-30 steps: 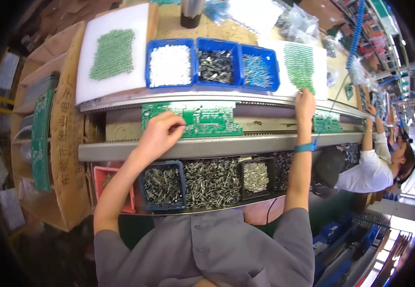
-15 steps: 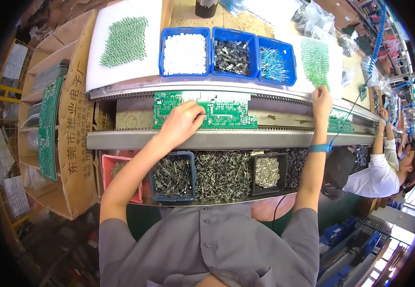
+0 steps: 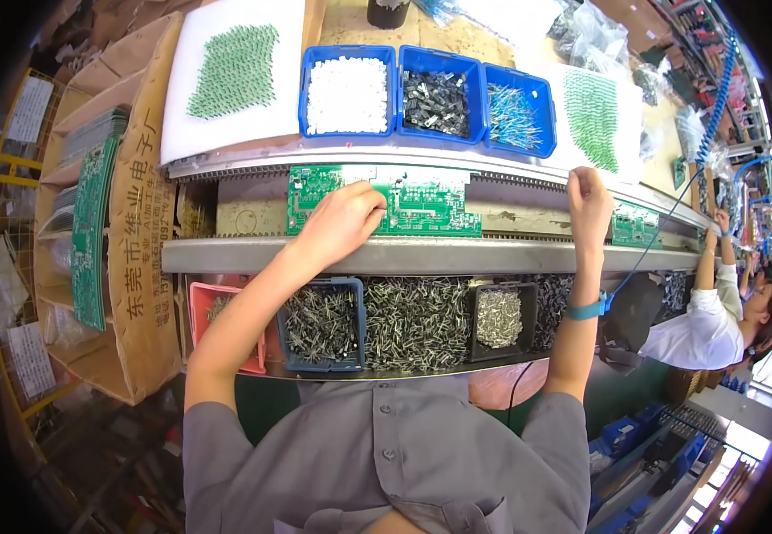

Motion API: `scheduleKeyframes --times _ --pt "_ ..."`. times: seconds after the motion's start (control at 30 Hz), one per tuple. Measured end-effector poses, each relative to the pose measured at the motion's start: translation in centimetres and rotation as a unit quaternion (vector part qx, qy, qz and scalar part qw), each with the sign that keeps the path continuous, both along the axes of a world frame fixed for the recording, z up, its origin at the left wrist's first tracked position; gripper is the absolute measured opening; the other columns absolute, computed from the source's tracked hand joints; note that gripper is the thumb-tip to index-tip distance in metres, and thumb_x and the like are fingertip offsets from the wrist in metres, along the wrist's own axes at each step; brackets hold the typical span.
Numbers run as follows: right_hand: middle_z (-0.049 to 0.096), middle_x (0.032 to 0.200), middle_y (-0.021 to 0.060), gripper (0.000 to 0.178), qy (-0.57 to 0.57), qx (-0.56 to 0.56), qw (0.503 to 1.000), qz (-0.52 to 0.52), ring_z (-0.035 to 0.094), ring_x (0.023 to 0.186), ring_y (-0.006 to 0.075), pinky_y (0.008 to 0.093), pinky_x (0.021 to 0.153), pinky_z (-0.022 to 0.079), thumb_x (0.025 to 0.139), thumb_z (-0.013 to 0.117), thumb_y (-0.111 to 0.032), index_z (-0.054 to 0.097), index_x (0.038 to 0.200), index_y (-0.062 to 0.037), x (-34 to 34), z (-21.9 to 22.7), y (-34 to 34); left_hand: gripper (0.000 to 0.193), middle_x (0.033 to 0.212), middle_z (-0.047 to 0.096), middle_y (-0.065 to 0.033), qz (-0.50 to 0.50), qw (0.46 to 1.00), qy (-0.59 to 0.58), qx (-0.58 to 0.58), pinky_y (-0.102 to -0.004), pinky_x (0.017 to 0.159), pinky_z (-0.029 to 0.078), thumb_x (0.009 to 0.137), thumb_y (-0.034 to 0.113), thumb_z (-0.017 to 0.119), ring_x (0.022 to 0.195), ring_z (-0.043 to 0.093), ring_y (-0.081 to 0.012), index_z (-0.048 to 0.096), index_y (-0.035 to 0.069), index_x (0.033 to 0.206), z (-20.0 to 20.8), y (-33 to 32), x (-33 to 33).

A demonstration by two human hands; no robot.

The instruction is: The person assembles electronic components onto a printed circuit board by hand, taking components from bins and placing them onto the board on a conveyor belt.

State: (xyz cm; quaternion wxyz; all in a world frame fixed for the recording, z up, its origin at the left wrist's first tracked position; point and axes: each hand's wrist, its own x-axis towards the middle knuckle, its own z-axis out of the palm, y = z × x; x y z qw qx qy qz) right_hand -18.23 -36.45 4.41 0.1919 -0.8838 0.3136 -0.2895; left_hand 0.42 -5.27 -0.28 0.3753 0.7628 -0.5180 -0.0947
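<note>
A green circuit board [image 3: 435, 209] lies across the conveyor rails in front of me. Over its left half rests my left hand [image 3: 348, 218], fingers curled together near the board's surface; whatever they pinch is hidden. My right hand [image 3: 590, 209] is raised above the rails, right of the board, its thumb and fingertips pressed together. Anything between them is too small to make out. Beyond that hand, rows of small green components [image 3: 592, 120] stand in a white foam sheet. A blue wrist strap [image 3: 587, 309] with a cord circles my right wrist.
Blue bins hold white parts [image 3: 347, 96], black parts [image 3: 439, 102] and blue-leaded components [image 3: 512, 116]. Along the near edge lie loose metal-legged parts [image 3: 417, 325] and a small black bin [image 3: 503, 351]. A cardboard box [image 3: 150, 214] holds boards at left. A co-worker [image 3: 715, 320] sits at right.
My right hand has drawn back toward me and slightly left, away from the green components in the foam. The left hand stays over the circuit board with little movement.
</note>
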Motion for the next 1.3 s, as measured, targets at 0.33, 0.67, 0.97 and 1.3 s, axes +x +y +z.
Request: scheduleKeyframes --times 0.33,0.67,0.97,1.3 --pt "0.063 0.075 0.0111 0.006 0.065 0.098 0.967 0.225 0.062 0.067 0.0205 0.0308 0.062 0.049 0.079 0.066 -0.003 0.066 0.084 0.0004 0.7 -0.9 6.4 0.010 0.082 0.059 -0.0125 -0.012 0.993 -0.049 0.103 -0.0417 0.070 0.050 0.079 0.009 0.065 0.080 0.061 -0.0331 0.064 0.003 0.087 0.9 -0.7 -0.7" --pt "0.061 0.072 0.0102 0.006 0.091 0.098 0.956 0.263 0.060 0.066 0.0221 0.0321 0.060 0.047 0.079 0.066 -0.004 0.066 0.083 -0.0001 1.3 -2.3 6.9 0.011 0.077 0.054 -0.0111 -0.157 0.984 -0.036 0.073 -0.0414 0.059 0.049 0.077 0.011 0.065 0.070 0.059 -0.0312 0.056 0.005 0.079 2.6 1.1 -6.8" --pt "0.062 0.071 0.0106 0.006 0.097 0.077 0.958 0.259 0.061 0.067 0.0281 0.0381 0.062 0.047 0.076 0.066 -0.006 0.066 0.081 -0.0031 1.4 -2.5 7.0 0.018 0.090 0.056 -0.0129 -0.279 0.942 -0.115 0.150 -0.0402 0.069 0.049 0.071 0.007 0.065 0.085 0.059 -0.0293 0.057 0.003 0.086 0.8 2.8 -11.6" --pt "0.059 0.069 0.0085 0.004 0.143 0.065 0.948 0.276 0.059 0.068 0.0274 0.0396 0.065 0.043 0.076 0.066 -0.010 0.066 0.078 -0.0065 1.7 -2.9 6.7 0.005 0.075 0.058 -0.0098 -0.296 0.938 -0.090 0.156 -0.0383 0.064 0.050 0.071 0.008 0.060 0.073 0.063 -0.0266 0.058 0.003 0.072 0.2 2.5 -11.7"
